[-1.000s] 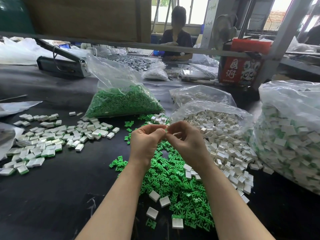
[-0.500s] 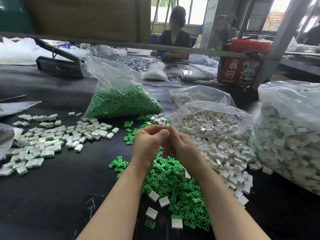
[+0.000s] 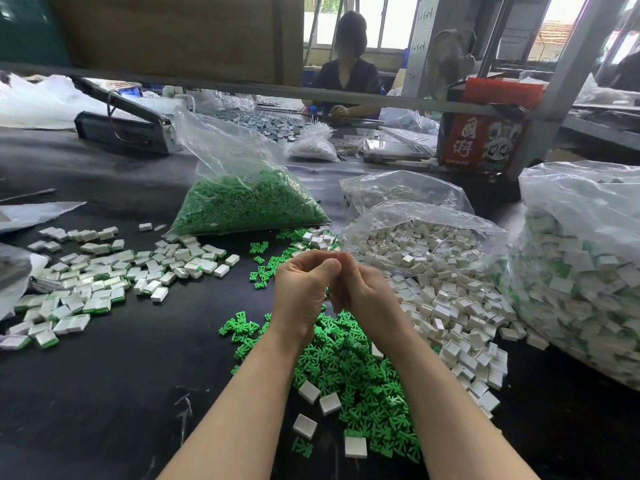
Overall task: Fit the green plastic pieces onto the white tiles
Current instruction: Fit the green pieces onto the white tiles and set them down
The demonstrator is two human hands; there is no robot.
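My left hand (image 3: 304, 289) and my right hand (image 3: 367, 292) meet fingertip to fingertip above the black table, fingers curled shut around a small piece that they hide. Under my wrists lies a heap of loose green plastic pieces (image 3: 349, 372) with a few white tiles (image 3: 309, 391) on its near edge. To the right, white tiles (image 3: 446, 306) spill from an open clear bag. At the left lies a spread of tiles with green backs (image 3: 104, 278).
A clear bag of green pieces (image 3: 242, 206) stands behind the heap. A large bag of fitted tiles (image 3: 581, 271) fills the right edge. A grey sealing machine (image 3: 124, 129) and a red box (image 3: 485, 133) sit at the back, where a person (image 3: 346, 74) is seated.
My hands have closed in on each other and sunk slightly; the right fingers now tuck behind the left thumb. The piles have not moved.
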